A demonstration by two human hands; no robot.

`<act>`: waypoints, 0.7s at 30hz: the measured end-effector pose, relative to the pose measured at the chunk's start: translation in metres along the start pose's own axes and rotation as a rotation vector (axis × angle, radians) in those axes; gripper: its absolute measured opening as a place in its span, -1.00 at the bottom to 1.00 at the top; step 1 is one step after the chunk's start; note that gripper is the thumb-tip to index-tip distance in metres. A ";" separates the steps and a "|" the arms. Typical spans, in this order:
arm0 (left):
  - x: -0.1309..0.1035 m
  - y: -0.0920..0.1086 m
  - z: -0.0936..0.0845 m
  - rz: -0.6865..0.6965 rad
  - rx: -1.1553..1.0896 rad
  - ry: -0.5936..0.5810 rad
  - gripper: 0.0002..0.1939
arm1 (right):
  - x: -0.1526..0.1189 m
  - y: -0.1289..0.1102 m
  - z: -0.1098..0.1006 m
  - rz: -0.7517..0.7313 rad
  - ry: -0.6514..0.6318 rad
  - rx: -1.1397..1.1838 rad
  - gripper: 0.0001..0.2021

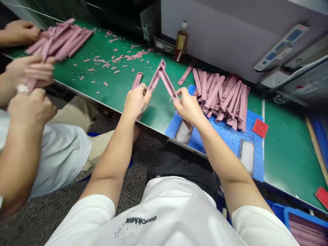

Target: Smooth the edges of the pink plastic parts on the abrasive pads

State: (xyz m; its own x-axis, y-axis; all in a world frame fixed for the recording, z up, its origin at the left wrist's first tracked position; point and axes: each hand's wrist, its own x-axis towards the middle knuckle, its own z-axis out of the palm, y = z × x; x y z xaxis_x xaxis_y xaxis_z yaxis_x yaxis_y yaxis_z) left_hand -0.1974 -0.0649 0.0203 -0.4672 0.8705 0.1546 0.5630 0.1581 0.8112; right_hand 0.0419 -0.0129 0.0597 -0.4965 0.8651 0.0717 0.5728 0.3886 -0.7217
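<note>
Green tabletop is partly covered by a blue mat bearing heaped strips. Beside these, by the left hand and right hand, two pink pieces are pinched, one each, ends seemingly joined; scraps are strewn beyond.

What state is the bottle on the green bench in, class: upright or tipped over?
Upright: the bottle has its white cap at the top and its base down on the green bench.

Both forearms stretch forward, left hand and right hand near each other, each curled in a pinch!
</note>
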 end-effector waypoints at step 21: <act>-0.143 0.102 0.147 0.238 -0.517 -0.271 -0.39 | -0.249 0.158 -0.106 0.232 0.764 0.159 -0.24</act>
State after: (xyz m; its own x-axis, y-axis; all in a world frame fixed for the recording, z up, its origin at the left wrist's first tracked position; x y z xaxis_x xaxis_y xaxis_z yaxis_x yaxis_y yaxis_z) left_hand 0.0269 -0.1052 -0.0022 -0.1425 0.9520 0.2710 0.1962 -0.2412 0.9504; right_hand 0.3251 -0.1328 0.0011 0.2385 0.9181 0.3166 0.4788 0.1725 -0.8608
